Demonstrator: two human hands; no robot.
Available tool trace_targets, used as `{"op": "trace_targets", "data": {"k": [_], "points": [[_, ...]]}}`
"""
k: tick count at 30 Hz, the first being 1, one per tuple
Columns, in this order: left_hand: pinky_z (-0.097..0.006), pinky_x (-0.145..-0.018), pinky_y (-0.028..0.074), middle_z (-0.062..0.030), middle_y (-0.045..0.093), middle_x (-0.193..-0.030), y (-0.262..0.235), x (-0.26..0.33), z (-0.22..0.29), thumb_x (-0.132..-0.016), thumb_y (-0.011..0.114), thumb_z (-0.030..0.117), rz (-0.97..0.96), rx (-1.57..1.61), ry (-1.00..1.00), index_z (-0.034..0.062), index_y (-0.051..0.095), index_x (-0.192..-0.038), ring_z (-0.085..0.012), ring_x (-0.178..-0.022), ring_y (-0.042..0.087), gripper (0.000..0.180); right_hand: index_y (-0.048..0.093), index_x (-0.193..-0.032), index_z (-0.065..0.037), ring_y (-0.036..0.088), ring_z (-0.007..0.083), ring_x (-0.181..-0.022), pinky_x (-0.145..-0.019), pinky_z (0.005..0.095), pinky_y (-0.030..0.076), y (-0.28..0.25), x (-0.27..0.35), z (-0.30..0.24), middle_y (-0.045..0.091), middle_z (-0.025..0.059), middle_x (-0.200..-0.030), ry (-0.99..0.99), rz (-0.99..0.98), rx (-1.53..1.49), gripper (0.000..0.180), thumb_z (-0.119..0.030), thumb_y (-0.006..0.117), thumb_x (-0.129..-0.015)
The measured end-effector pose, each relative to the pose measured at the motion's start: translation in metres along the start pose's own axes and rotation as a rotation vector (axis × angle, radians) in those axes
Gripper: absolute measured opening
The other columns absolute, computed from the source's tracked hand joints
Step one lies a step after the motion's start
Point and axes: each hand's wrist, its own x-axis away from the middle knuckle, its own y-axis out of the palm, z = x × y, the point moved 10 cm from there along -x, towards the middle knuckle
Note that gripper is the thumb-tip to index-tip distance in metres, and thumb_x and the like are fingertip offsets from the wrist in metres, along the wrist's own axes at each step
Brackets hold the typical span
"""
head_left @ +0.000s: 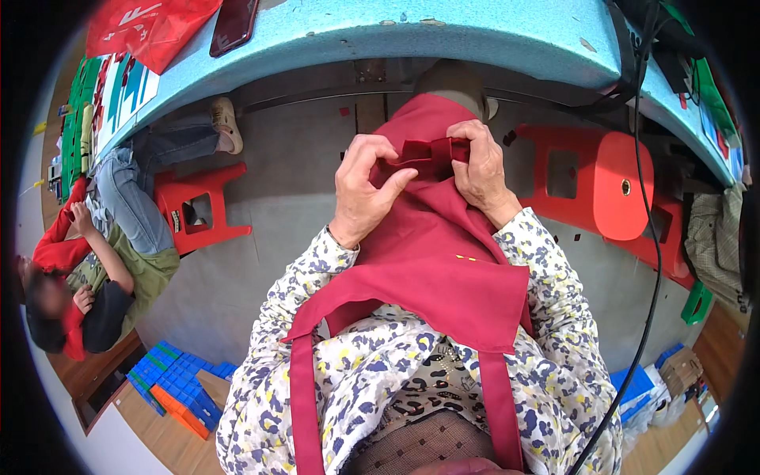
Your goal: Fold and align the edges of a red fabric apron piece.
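A dark red folded piece of cloth (427, 155) is held up over my lap, its upper edge standing in stiff folds. My left hand (366, 188) is at its left end, fingers curled behind and the thumb reaching across the front. On the opposite end, my right hand (480, 168) pinches the cloth between thumb and bent fingers. Below both hands spreads the red apron (427, 222) that I wear, similar in colour to the piece. The cloth's underside and my left fingertips are partly hidden.
A light blue table (443, 36) curves across the front, bearing a red bag (150, 32) and a phone (234, 28). Red stools (621, 186) stand at right; another stool (202, 210) is near a seated person (119, 229) at left. A black cable (654, 261) hangs at right.
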Motion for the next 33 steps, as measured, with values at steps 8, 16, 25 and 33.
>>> {"op": "trace_targets", "data": {"k": [8, 16, 25, 33], "points": [[-0.029, -0.069, 0.047, -0.0101, 0.059, -0.087, -0.011, 0.008, 0.027, -0.078, 0.067, -0.002, 0.094, -0.09, 0.168, 0.0013, 0.057, -0.089, -0.021, -0.076, 0.057, 0.016, 0.044, -0.109, 0.0, 0.06, 0.0389, -0.08, -0.071, 0.0423, 0.048, 0.006, -0.002, -0.004, 0.059, 0.0196, -0.091, 0.281, 0.058, -0.045, 0.036, 0.005, 0.057, -0.075], [-0.025, -0.07, 0.046, -0.0069, 0.06, -0.084, -0.011, 0.003, -0.007, -0.092, 0.055, 0.006, 0.182, 0.212, -0.317, -0.0022, 0.055, -0.096, -0.0123, -0.077, 0.057, 0.008, 0.043, -0.107, 0.0, 0.061, 0.041, -0.077, -0.066, 0.0439, 0.047, 0.007, -0.01, -0.005, 0.058, 0.0223, -0.086, 0.494, 0.115, -0.096, 0.029, 0.003, 0.056, -0.081], [-0.029, -0.051, 0.041, -0.0009, 0.049, -0.065, -0.009, -0.017, 0.037, -0.081, 0.063, 0.0, 0.183, 0.157, -0.013, 0.0028, 0.062, -0.096, -0.0119, -0.055, 0.047, 0.015, 0.044, -0.107, -0.005, 0.06, 0.0278, -0.073, -0.067, 0.0382, 0.045, -0.032, -0.022, -0.041, 0.061, 0.0124, -0.089, 0.083, 0.288, -0.068, 0.038, 0.008, 0.058, -0.074], [-0.027, -0.044, 0.035, 0.0012, 0.041, -0.061, -0.028, 0.025, 0.101, -0.056, 0.069, 0.001, 0.026, -0.21, 0.835, 0.0073, 0.065, -0.093, -0.0131, -0.05, 0.043, 0.037, 0.038, -0.111, -0.012, 0.055, 0.02, -0.072, -0.079, 0.0441, 0.039, -0.028, -0.019, -0.084, 0.06, 0.0076, -0.091, -0.347, 0.245, 0.065, 0.052, 0.0, 0.07, -0.072]]}}
